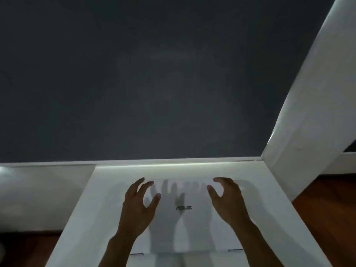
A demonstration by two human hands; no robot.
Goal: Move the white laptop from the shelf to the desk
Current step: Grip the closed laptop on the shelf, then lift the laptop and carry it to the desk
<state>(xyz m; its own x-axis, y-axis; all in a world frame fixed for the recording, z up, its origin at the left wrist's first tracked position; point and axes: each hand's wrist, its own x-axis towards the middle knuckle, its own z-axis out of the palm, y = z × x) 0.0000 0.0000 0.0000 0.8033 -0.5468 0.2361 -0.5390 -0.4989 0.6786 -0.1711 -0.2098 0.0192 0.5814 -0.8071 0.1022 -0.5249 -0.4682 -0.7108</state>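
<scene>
The white laptop lies closed and flat on a white surface, its dark logo facing up near the middle of the lid. My left hand hovers over the lid's left part, fingers spread and curled, holding nothing. Over the lid's right part my right hand has the same spread, curled shape and is also empty. Both hands cast shadows on the lid. Whether the fingertips touch the laptop I cannot tell.
A dark grey wall rises behind the white surface. A white upright panel stands at the right. Brown wooden floor shows at the lower right and lower left.
</scene>
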